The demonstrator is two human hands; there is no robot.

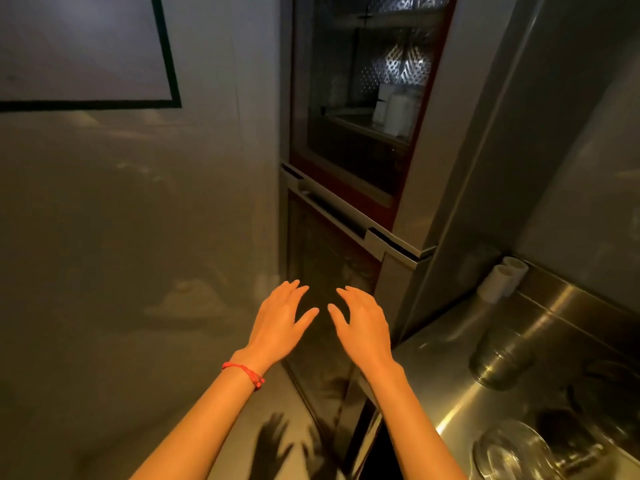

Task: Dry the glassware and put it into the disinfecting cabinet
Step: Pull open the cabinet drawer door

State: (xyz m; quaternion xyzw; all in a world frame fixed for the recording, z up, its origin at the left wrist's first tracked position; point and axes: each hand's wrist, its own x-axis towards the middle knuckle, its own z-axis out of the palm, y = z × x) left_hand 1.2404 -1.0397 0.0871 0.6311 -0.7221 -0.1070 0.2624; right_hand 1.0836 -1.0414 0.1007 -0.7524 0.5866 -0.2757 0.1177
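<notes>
The tall disinfecting cabinet [349, 216] stands ahead with two dark glass doors, both closed. White cups [394, 110] show on a shelf behind its upper door. My left hand [277, 320] and my right hand [360, 323] hover side by side before the lower door, fingers spread and holding nothing. A red string bracelet circles my left wrist. On the steel counter [540, 317] at the right, a clear glass [498, 358] stands upside down, and a clear glass dish [512, 452] lies near the bottom edge.
A grey wall fills the left side, with a dark-framed panel [86, 50] at top left. Two white cylinders [504, 278] stand in the counter's back corner beside the cabinet. A steel backsplash rises behind the counter.
</notes>
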